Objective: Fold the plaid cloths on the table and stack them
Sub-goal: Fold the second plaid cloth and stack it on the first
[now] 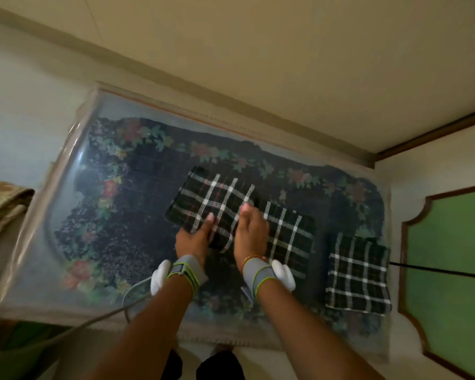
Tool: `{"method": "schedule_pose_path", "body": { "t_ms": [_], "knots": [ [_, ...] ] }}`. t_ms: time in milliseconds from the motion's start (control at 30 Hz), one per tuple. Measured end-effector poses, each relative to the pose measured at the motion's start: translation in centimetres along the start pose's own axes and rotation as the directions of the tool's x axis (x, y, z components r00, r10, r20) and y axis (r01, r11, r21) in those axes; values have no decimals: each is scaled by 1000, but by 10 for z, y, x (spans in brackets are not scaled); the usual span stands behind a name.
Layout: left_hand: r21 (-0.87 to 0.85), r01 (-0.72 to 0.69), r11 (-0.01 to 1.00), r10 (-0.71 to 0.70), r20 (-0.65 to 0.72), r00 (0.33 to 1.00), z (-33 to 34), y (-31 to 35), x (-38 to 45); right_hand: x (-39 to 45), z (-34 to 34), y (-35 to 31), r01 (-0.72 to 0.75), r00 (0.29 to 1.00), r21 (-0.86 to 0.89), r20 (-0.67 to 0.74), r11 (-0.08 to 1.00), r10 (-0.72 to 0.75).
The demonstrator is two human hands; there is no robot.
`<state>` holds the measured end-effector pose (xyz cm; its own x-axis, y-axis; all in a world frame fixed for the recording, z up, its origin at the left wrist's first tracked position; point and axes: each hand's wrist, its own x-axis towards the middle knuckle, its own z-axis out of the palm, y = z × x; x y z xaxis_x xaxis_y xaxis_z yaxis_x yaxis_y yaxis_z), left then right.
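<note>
Glossy floral table [74,165] bears rectangular woven plaid cloths [217,204].

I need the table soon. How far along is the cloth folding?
One folded cloth lies at the table's right end. Both hands, left and right, press on a cloth overlapping another beside it. Those two remain to finish and stack.

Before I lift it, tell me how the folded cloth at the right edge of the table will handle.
The folded cloth is probably floppy: soft woven fabric, lying flat in layers. It looks light. Its layers may slide apart or droop unless supported from beneath. The table has a glossy cover, so a push would likely slide it easily.
</note>
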<state>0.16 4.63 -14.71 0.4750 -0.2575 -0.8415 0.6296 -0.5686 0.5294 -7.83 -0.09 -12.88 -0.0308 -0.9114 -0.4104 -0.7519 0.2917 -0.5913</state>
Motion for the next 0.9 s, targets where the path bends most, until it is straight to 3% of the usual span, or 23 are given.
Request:
{"method": "schedule_pose_path", "body": {
  "t_ms": [67, 100, 200, 267, 367, 567, 633, 700, 800, 900],
  "knots": [
    [-123, 54, 991, -54, 1, 999, -11, -3, 8, 3, 0, 28, -16, 992, -389, 108, 921, 63],
    [-169, 60, 984, -60, 6, 998, -15, -2, 10, 1, -1, 42, -8, 976, -489, 185, 872, 113],
    [-279, 114, 954, -98, 71, 993, -19, -3, 21, -5, -3, 74, 123, 947, -596, 311, 794, 86],
    [-303, 124, 945, -110, 63, 992, -18, 0, 25, -6, -6, 84, 201, 926, -612, 373, 765, 54],
    [-331, 75, 940, -121, -119, 986, -17, 0, 27, 2, -14, 91, 229, 912, -644, 405, 730, 71],
    [-520, 2, 854, -148, -240, 960, -8, 0, 17, 1, -15, 78, 157, 935, -686, 334, 711, 116],
    [-540, 38, 841, -195, -237, 952, -11, 0, 21, 0, -11, 69, 224, 955, -651, 296, 725, -29],
    [-557, 75, 827, -214, -189, 958, -15, -3, 28, 6, -8, 64, 424, 896, -623, 396, 657, -202],
    [-521, 66, 851, -127, -82, 988, -26, -5, 36, 17, 3, 62, 486, 840, -577, 516, 657, -169],
    [-327, -133, 936, 83, -161, 983, -18, 10, 11, 22, 12, 55, 456, 844, -536, 513, 710, -154]
  ]
}}
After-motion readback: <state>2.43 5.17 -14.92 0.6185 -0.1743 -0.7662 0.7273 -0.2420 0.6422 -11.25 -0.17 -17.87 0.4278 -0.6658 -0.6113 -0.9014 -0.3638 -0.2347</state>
